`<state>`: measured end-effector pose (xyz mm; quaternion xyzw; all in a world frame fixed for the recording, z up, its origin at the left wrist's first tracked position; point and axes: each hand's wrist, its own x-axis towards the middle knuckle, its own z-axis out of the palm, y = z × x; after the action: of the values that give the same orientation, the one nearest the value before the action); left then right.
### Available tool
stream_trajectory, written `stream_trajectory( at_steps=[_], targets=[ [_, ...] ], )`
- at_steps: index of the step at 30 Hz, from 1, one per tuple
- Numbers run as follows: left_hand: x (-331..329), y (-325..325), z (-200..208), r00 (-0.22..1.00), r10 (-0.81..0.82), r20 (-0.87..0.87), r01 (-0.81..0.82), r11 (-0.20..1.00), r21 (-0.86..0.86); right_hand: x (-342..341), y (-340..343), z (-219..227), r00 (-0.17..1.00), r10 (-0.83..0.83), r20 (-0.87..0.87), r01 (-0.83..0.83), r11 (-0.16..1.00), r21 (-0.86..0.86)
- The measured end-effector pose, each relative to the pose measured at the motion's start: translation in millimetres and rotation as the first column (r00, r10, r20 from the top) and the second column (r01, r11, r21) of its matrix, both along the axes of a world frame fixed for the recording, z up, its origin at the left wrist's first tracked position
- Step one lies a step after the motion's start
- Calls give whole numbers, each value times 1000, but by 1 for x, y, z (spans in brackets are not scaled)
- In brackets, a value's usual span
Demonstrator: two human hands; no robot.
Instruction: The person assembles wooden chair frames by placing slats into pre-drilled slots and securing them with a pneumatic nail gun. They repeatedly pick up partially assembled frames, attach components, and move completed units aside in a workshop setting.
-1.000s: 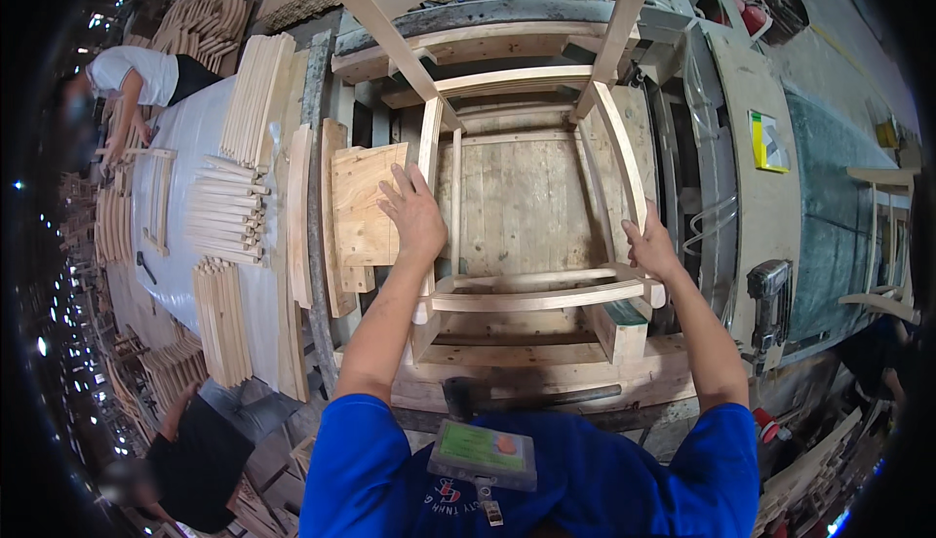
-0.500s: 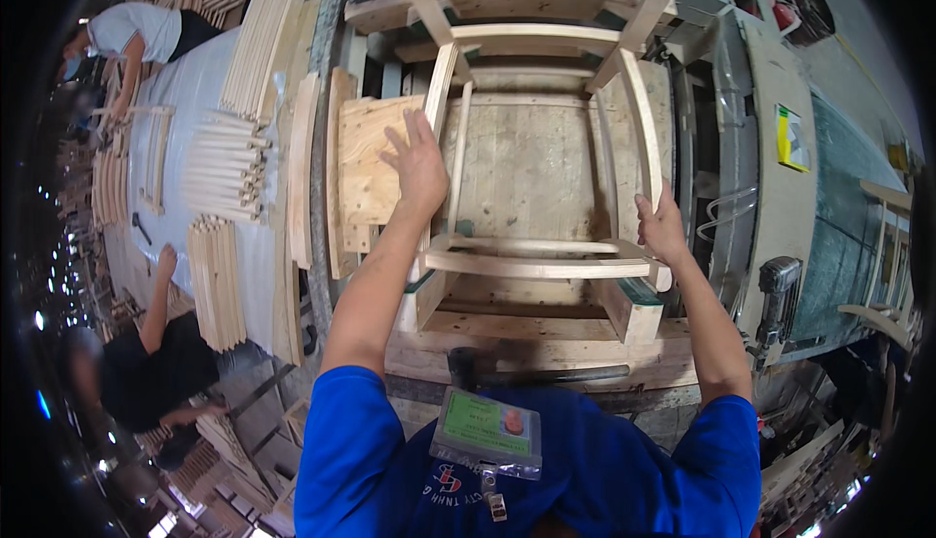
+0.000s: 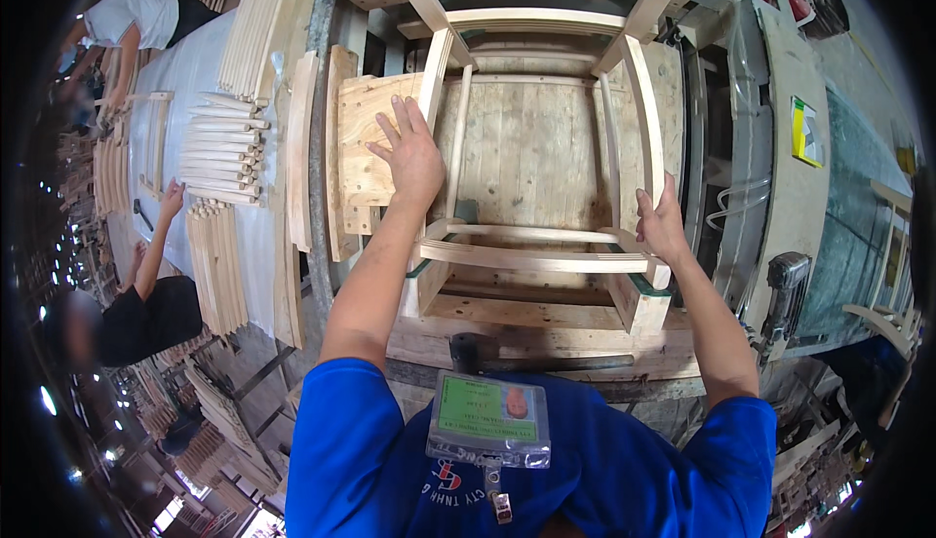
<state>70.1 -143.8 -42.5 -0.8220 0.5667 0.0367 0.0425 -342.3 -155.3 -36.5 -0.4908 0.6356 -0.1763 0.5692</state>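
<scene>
Workshop table (image 3: 187,68) at ten o'clock carries sticks (image 3: 257,36). My hold looks unchanged, so the wooden frame (image 3: 536,260) at twelve seems steady: left hand (image 3: 417,170) with fingers apart, right hand (image 3: 664,232) clamped on its rail (image 3: 645,124).

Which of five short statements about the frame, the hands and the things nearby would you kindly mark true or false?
1. The right hand touches the frame. True.
2. Both hands are clenched. False: the left hand is spread open.
3. The hammer lies nearer the person than the frame does. True.
4. The person wears red sleeves. False: the blue sleeves are plain to see.
5. The yellow-edged sheet lies to the right of the frame. True.
</scene>
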Motion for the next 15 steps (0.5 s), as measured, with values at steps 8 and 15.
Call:
stream_trajectory(
  at_steps=[8, 15],
  targets=[
    [-6, -1, 17, 990, 44, -136, -48, 998, -27, -6, -4, -8, 985, 96, -142, -118, 980, -159],
    [7, 20, 13, 983, 95, -154, -111, 989, -96, -20, -95, 27, 985, -168, 29, 168, 930, -327]
  ],
)
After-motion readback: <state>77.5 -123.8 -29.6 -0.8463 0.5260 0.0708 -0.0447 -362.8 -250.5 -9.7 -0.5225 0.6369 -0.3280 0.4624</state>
